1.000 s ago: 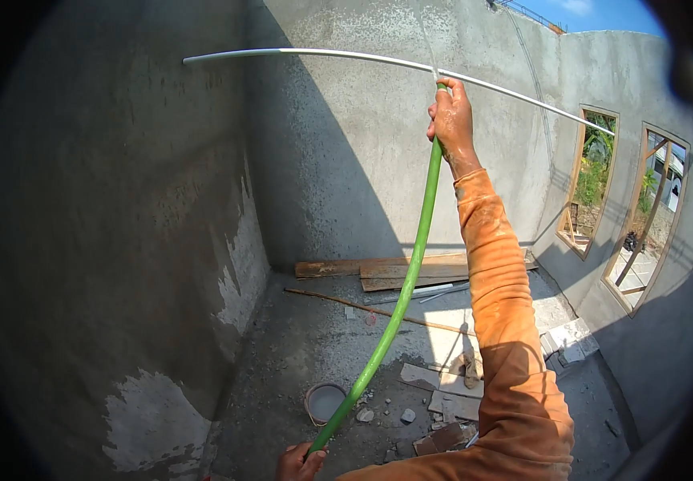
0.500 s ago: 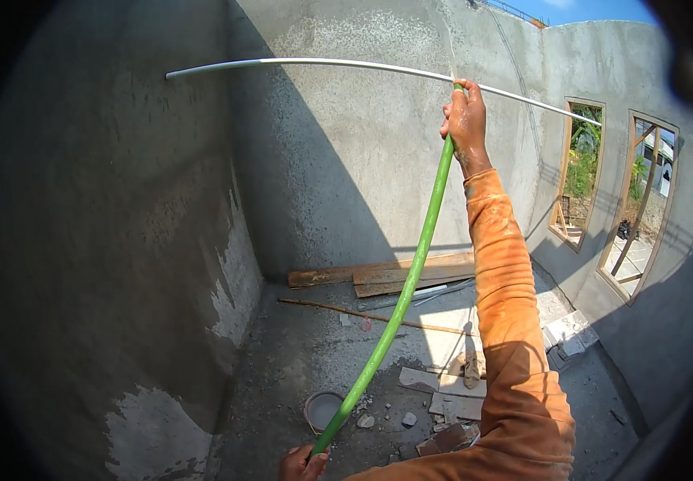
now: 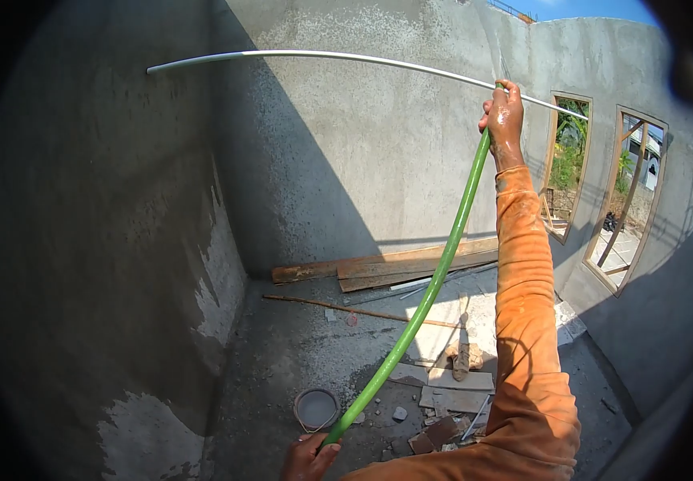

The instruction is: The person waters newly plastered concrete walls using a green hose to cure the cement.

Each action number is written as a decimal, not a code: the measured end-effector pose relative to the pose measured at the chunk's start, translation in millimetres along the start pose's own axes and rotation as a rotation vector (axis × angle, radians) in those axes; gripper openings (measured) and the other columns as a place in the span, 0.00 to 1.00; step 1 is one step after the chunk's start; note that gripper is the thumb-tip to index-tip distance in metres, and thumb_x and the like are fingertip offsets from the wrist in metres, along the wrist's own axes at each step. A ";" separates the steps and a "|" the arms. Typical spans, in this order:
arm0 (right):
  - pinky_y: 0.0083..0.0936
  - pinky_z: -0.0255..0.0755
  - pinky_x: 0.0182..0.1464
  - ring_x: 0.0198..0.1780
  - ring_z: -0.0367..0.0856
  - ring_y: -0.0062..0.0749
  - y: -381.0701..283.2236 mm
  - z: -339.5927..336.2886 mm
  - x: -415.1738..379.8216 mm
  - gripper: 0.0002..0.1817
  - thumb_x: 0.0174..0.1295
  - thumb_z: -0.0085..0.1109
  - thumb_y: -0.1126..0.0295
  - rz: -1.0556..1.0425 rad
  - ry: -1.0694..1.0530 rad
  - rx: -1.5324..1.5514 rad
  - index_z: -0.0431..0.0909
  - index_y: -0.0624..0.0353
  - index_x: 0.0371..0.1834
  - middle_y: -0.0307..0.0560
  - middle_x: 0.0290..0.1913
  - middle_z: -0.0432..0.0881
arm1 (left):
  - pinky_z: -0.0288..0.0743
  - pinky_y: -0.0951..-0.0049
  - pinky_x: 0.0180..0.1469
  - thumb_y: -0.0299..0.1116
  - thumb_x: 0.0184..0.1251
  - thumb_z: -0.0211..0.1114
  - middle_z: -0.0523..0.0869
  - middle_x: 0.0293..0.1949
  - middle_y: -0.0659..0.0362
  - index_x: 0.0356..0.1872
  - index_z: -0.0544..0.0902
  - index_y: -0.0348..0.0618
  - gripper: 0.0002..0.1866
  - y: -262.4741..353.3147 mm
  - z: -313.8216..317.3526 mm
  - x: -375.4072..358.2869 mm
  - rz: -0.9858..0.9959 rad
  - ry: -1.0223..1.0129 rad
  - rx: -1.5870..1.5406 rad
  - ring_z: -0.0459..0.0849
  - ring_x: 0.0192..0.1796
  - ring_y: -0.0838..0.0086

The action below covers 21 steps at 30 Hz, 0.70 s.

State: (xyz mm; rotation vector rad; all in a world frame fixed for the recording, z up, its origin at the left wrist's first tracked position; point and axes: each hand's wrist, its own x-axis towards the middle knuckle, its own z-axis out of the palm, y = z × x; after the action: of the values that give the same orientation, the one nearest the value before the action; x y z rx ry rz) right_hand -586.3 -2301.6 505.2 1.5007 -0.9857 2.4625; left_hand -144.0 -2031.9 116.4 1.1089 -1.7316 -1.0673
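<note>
A green hose (image 3: 434, 284) runs from the bottom of the view up to a thin white pipe (image 3: 298, 55) that spans the room near the wall tops. My right hand (image 3: 503, 120), arm raised in an orange sleeve, grips the hose's upper end just under the white pipe. My left hand (image 3: 309, 458) holds the hose's lower part at the bottom edge of the view. A thin stream of water rises from the hose end toward the grey cement wall (image 3: 362, 160).
Wooden planks (image 3: 386, 268) lie along the far wall's base. A long stick (image 3: 354, 309), a round bucket (image 3: 316, 409) and brick and board scraps (image 3: 442, 401) litter the concrete floor. Two framed window openings (image 3: 599, 184) pierce the right wall.
My right hand has carried the hose's top end to the right along the white pipe. The view has shifted with it; my left hand stays low on the hose.
</note>
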 end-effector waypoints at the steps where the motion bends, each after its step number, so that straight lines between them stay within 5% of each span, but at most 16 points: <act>1: 0.22 0.68 0.14 0.12 0.71 0.22 1.3 -2.3 1.3 0.16 0.74 0.44 0.70 -0.001 0.006 -0.001 0.71 0.61 0.61 0.42 0.26 0.75 | 0.72 0.62 0.38 0.41 0.76 0.63 0.81 0.29 0.53 0.43 0.84 0.38 0.15 -0.1 1.3 1.8 0.054 0.006 0.015 0.79 0.34 0.63; 21: 0.20 0.69 0.15 0.13 0.73 0.19 -7.1 36.9 -10.7 0.17 0.74 0.44 0.69 -0.029 -0.115 0.003 0.72 0.60 0.62 0.39 0.24 0.75 | 0.69 0.62 0.37 0.41 0.76 0.63 0.77 0.26 0.55 0.40 0.83 0.39 0.14 -13.1 0.1 -10.0 0.090 0.042 0.050 0.75 0.32 0.66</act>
State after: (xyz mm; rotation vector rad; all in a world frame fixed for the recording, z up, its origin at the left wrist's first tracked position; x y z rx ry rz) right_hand -549.8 -2314.4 511.0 1.6624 -0.9721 2.3824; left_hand -137.7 -2025.9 102.4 1.0664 -1.7667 -0.9438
